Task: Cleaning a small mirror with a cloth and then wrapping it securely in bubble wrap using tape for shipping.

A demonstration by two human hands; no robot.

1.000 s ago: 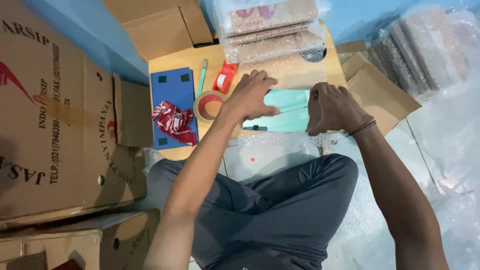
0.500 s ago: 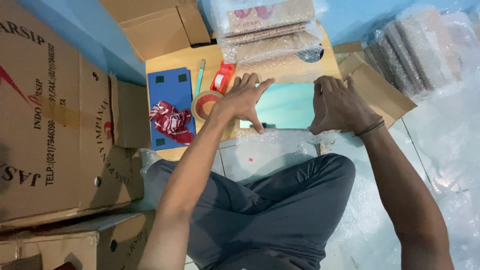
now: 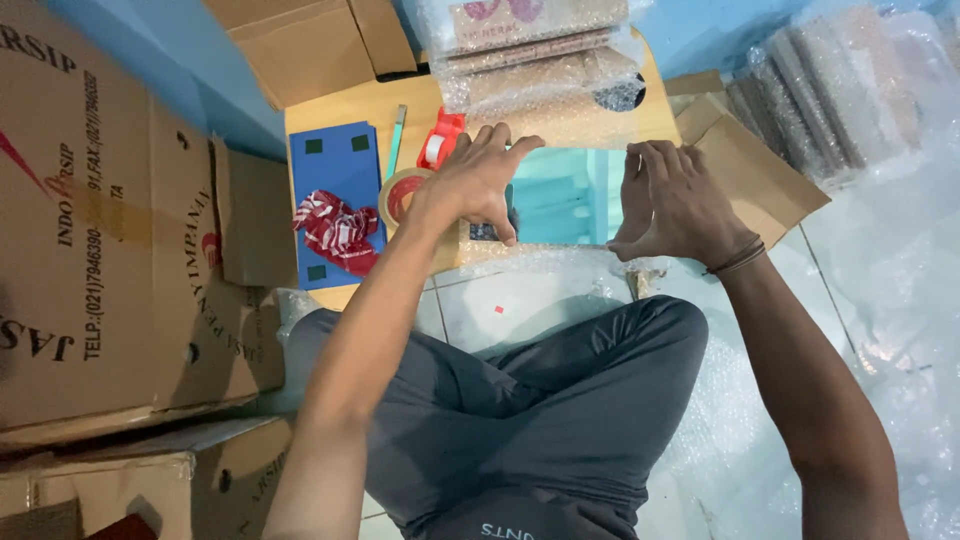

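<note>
Knees sit crossed at the bottom of my view. Above them, my left hand (image 3: 475, 185) and right hand (image 3: 675, 205) press fingers spread wide, holding nothing, on bubble wrap (image 3: 545, 262) folded over a teal box (image 3: 560, 195) at frame centre. Tape roll (image 3: 400, 195) lies left; wrapped bundles (image 3: 540, 60) farther up.

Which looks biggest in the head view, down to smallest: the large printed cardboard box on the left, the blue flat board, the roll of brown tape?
1. Large printed cardboard box, though it lies nearest the camera.
2. Blue flat board.
3. Roll of brown tape, beside the left hand.
</note>
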